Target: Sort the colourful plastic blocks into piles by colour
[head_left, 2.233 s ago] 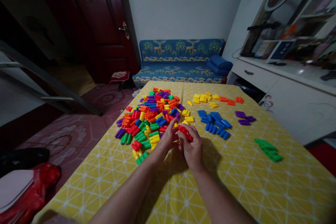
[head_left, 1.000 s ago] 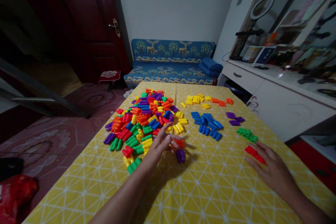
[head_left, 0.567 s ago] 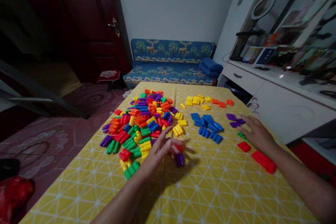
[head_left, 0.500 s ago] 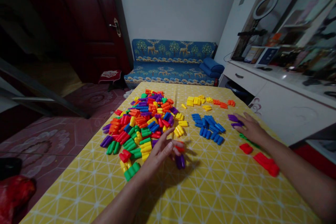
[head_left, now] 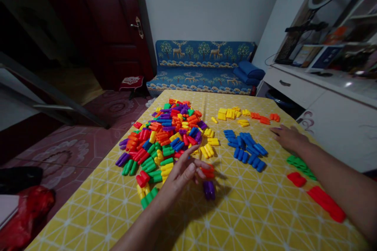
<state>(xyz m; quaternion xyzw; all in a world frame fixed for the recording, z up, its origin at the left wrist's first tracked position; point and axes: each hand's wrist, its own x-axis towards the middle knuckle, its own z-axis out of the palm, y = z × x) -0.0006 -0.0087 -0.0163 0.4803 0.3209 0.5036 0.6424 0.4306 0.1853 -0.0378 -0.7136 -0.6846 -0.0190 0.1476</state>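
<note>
My left hand (head_left: 184,170) is raised over the near right edge of a mixed heap of plastic building blocks (head_left: 165,137). Its index finger points out, while the other fingers curl around an orange block (head_left: 208,171) and a purple block (head_left: 209,191). Far to the right, my right hand (head_left: 290,137) is low over the tablecloth with its fingers bent down. A sliver of purple shows at its fingertips; the rest of the purple blocks there is hidden beneath the hand. Green blocks (head_left: 300,166) lie just under that wrist, with red blocks (head_left: 326,203) nearer me.
Blue blocks (head_left: 246,147) lie between my hands. Yellow blocks (head_left: 229,113) and orange blocks (head_left: 264,119) form groups farther back on the yellow patterned tablecloth (head_left: 235,215). A blue sofa (head_left: 203,72) stands beyond the table, and a white cabinet (head_left: 338,113) at the right.
The view has swung slightly left, so everything appears farther right. My right hand now covers the purple blocks that showed at its fingers. My left hand keeps its pose with the orange and purple blocks.
</note>
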